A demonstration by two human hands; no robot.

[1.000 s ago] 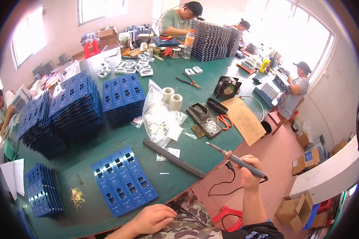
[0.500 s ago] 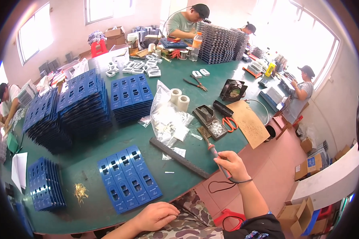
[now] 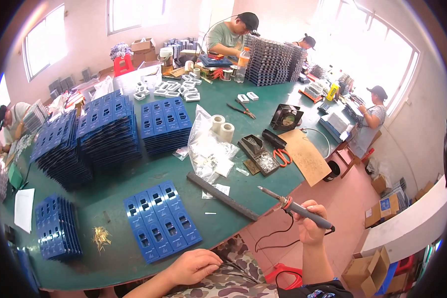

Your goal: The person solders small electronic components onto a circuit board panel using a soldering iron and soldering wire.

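Note:
In my right hand (image 3: pixel 312 226) is a soldering iron (image 3: pixel 295 206), gripped by its grey handle. Its bare metal tip points left, up over the table's front edge, touching nothing. A dark cord hangs beneath it. My left hand (image 3: pixel 196 266) lies palm down on my camouflage-clad lap, fingers loosely extended and holding nothing I can see. Just beyond it a blue panel (image 3: pixel 160 213) with rows of rectangular cutouts lies flat on the green table (image 3: pixel 104 198). A small pile of thin gold-coloured pins (image 3: pixel 101 238) sits left of the panel.
Stacks of blue panels (image 3: pixel 107 124) fill the left side. A dark bar (image 3: pixel 221 195), a plastic bag of white parts (image 3: pixel 208 154), a soldering stand (image 3: pixel 258 155), orange scissors (image 3: pixel 282 158), pliers (image 3: pixel 241 110) and a fan (image 3: pixel 286 117) lie ahead. Several people work around the table.
My right hand has drawn the soldering iron back from the stand, right and toward me, tilting it closer to level. My left hand has barely moved.

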